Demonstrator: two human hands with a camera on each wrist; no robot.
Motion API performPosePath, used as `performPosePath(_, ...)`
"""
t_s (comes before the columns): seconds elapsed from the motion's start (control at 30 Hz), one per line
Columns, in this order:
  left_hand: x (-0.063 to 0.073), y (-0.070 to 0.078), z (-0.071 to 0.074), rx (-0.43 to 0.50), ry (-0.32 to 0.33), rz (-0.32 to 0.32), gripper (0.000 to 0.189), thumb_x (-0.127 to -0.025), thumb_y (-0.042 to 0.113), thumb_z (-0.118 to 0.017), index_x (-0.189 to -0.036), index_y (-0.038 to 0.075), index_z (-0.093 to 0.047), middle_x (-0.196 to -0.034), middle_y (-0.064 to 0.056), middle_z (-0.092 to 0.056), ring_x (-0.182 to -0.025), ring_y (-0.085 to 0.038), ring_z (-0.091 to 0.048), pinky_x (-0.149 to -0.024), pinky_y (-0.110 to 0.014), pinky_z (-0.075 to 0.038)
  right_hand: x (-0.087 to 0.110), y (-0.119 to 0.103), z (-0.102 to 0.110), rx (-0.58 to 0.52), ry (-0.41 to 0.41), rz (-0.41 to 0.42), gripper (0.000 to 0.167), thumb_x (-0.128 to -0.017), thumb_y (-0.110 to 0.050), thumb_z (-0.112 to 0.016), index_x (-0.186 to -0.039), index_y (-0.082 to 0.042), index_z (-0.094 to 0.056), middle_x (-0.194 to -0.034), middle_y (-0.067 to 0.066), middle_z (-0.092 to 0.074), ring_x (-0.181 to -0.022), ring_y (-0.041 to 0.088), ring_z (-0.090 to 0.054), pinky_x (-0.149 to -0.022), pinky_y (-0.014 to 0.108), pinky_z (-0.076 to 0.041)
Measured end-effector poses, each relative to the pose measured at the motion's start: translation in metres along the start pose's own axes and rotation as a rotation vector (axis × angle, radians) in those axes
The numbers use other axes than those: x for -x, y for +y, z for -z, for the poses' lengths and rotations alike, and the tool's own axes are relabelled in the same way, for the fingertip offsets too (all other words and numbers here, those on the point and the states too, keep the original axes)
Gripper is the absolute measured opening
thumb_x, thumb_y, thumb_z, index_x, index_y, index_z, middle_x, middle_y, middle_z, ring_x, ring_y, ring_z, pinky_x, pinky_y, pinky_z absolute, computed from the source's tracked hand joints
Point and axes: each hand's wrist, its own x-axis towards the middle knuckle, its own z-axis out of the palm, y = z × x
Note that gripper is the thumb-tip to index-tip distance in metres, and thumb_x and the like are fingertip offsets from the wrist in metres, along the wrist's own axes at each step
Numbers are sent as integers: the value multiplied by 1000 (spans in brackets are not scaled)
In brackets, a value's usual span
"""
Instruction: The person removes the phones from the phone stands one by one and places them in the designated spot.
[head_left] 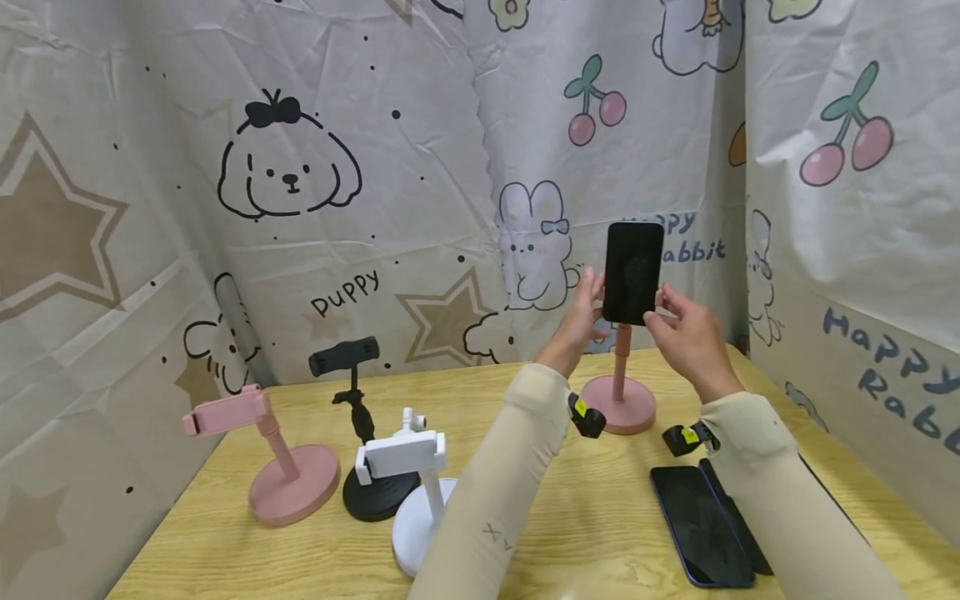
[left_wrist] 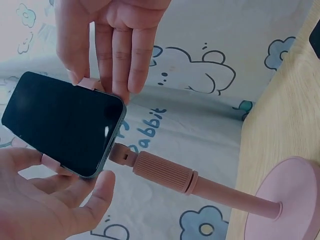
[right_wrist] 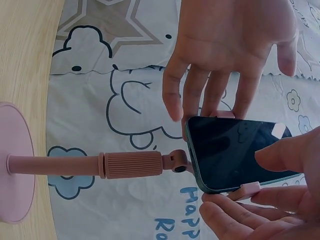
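A dark smartphone (head_left: 633, 271) stands upright in the clamp of a pink phone stand (head_left: 618, 404). My right hand (head_left: 688, 337) grips the phone's right side. In the right wrist view its thumb (right_wrist: 280, 155) overlaps the screen, while other fingers lie at the pink clamp arm (right_wrist: 245, 191). On the opposite side my left hand (head_left: 573, 329) keeps its fingers fairly straight against the phone's edge and clamp. Its thumb points away from the phone in the right wrist view. Part of the clamp is hidden behind the phone.
To the left stand another pink phone stand (head_left: 296, 483), a black one (head_left: 378, 496) and a white one (head_left: 408, 454). A smartphone (head_left: 701, 525) lies by the right forearm, beside a second dark phone (head_left: 738, 512). A printed curtain (head_left: 420, 208) closes in the wooden table (head_left: 337, 558).
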Motion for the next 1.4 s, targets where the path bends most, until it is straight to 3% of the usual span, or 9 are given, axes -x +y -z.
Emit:
performPosePath(0.33, 8, 5, 7, -21, 11, 30, 76, -95, 69, -14, -154, 23, -22, -158, -4, -21, -134, -34, -37, -99, -50, -40, -3, -5, 0, 31, 24, 42, 54, -101, -22, -49, -150, -6, -32, -142, 22, -46, -123, 42, -51, -93, 52, -46)
performPosePath(0.47, 14, 6, 10, -59, 37, 18, 75, -96, 68, -14, -154, 21, -23, -155, -5, -29, -132, -33, -41, -96, -49, -41, -3, -5, -3, 15, 33, 58, 49, -101, -21, -49, -147, -6, -38, -139, 22, -49, -122, 42, -52, -94, 51, -46)
performPosePath(0.77, 41, 11, 18, -233, 132, -12, 74, -97, 67, -16, -140, 17, -49, -137, -2, -51, -116, -21, -52, -89, -44, -47, 1, -10, -12, -24, 69, 105, 43, -101, -21, -52, -140, -5, -49, -133, 21, -55, -115, 40, -58, -91, 48, -48)
performPosePath(0.93, 61, 14, 23, -316, 147, -21, 74, -97, 67, -15, -144, 18, -44, -133, -3, -51, -109, -23, -52, -94, -45, -42, 7, -15, -17, -50, 66, 133, 42, -100, -24, -53, -137, -3, -52, -127, 23, -59, -105, 38, -64, -85, 46, -52)
performPosePath(1.07, 77, 15, 25, -356, 134, -49, 77, -95, 70, -13, -151, 20, -32, -148, -1, -39, -131, -20, -41, -107, -47, -32, 12, -19, -21, -59, 55, 149, 42, -99, -29, -56, -132, -3, -56, -122, 22, -62, -97, 36, -67, -82, 45, -53)
performPosePath(1.2, 94, 18, 25, -432, 122, -55, 77, -95, 70, -13, -155, 23, -8, -159, -2, -18, -144, -21, -20, -115, -49, -16, 17, -25, -23, -48, 56, 180, 40, -96, -34, -59, -121, -3, -60, -112, 20, -67, -84, 31, -70, -75, 44, -56)
performPosePath(1.4, 120, 24, 22, -502, 139, -35, 77, -94, 70, -15, -155, 26, 1, -160, -3, -12, -142, -28, -25, -113, -54, -20, 26, -35, -24, -31, 38, 224, 32, -95, -33, -62, -110, -4, -61, -101, 19, -69, -74, 27, -69, -70, 44, -57)
